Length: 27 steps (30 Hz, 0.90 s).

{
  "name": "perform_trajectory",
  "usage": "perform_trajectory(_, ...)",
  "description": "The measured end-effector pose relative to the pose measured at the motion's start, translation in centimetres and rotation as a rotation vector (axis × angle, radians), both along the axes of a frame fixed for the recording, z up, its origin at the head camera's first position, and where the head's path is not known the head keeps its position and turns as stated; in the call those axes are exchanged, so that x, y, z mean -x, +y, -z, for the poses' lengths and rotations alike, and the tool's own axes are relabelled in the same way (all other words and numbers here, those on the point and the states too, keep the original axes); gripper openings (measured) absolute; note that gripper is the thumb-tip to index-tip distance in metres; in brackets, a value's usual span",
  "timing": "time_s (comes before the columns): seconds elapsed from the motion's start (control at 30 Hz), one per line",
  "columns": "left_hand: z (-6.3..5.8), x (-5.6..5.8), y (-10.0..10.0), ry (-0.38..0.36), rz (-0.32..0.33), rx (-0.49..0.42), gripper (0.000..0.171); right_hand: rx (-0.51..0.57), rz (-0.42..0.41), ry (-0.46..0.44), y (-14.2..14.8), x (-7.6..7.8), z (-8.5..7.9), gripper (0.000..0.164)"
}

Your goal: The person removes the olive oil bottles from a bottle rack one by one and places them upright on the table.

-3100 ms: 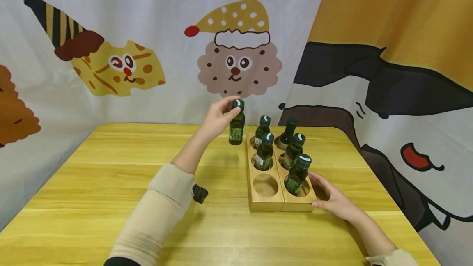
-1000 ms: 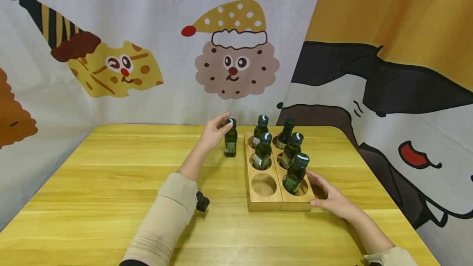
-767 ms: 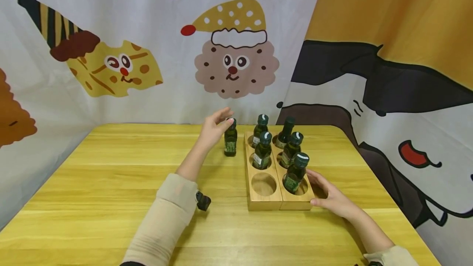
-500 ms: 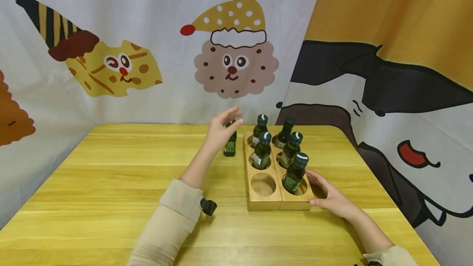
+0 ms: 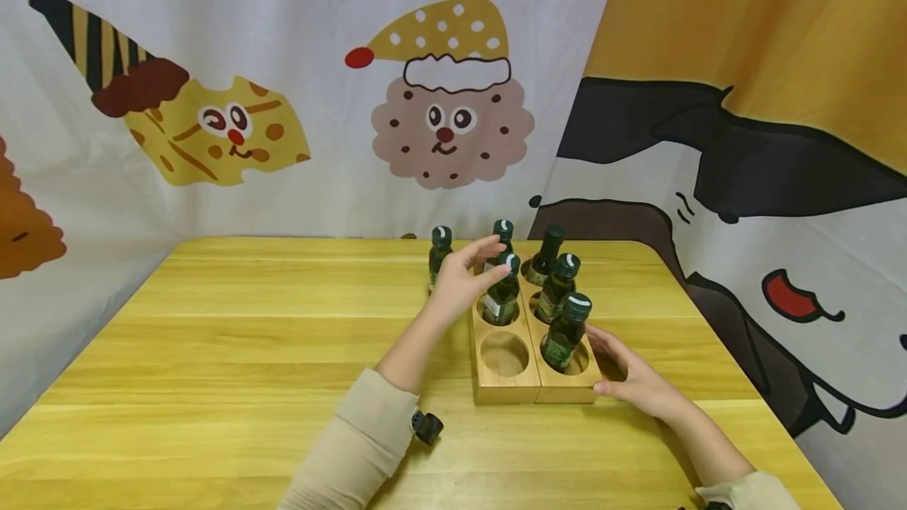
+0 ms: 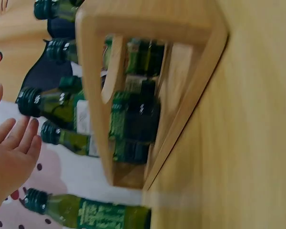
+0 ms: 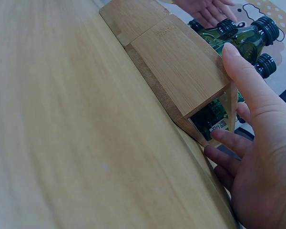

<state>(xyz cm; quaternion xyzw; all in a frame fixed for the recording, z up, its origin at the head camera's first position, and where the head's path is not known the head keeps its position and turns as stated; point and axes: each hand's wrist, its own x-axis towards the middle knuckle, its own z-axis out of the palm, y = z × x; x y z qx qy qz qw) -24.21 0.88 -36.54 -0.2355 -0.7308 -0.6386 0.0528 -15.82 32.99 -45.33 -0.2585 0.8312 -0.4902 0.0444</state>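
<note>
The wooden bottle rack (image 5: pixel 506 392) has two rows of round holes, with small green bottles in several of them. Bare wood shows inside its front left hole. My left hand (image 5: pixel 460 282) is spread beside the cap of the middle left bottle (image 5: pixel 501 301); the left wrist view shows a gap between the fingers and that cap. Another green bottle (image 5: pixel 439 254) stands upright on the table left of the rack, partly behind this hand. My right hand (image 5: pixel 634 376) holds the rack's near right corner, thumb at the front edge, fingers along the side. Beside it, the front right bottle (image 5: pixel 567 333) leans in its hole.
A dark bottle with a narrow neck (image 5: pixel 549 250) stands in the rack's far right hole. The wooden table (image 5: pixel 212 384) spreads out left of the rack. Behind it hangs a cartoon-printed curtain (image 5: pixel 283 38).
My left hand has lowered a bottle onto the table left of the rack, let go of it, and moved right to the middle left bottle. The right hand has stayed on the rack.
</note>
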Motion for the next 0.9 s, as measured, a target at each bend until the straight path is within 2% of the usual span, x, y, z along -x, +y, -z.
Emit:
perform_trajectory(0.17,0.7,0.0,1.0,-0.035,0.001,0.004,0.054,-0.003,-0.004,-0.003,0.0,0.0,-0.1,0.082)
perform_trajectory(0.4,1.5,0.1,1.5,-0.076,-0.027,0.02,0.053,-0.002,0.01,-0.014,0.1,0.0,0.1,0.082)
perform_trajectory(0.43,1.5,0.2,1.6,-0.083,-0.03,0.029,0.052,-0.004,0.011,-0.013,0.1,0.0,0.1,0.081)
perform_trajectory(0.5,0.7,-0.7,1.5,-0.089,-0.037,0.038,0.048,-0.005,0.013,-0.018,0.1,0.1,0.1,0.082)
perform_trajectory(0.57,0.7,-0.6,1.6,-0.097,-0.038,0.042,0.045,-0.006,0.014,-0.023,0.1,0.1,0.2,0.082)
perform_trajectory(0.67,0.8,-0.6,1.7,-0.087,-0.037,0.03,0.043,-0.017,0.013,-0.011,0.1,0.1,0.2,0.082)
perform_trajectory(0.73,1.8,0.2,2.0,-0.082,-0.037,0.019,0.044,-0.018,0.016,-0.009,0.1,0.1,0.2,0.082)
perform_trajectory(0.9,2.0,0.2,2.0,-0.065,-0.051,0.013,0.042,-0.009,0.018,-0.004,0.0,0.0,0.2,0.082)
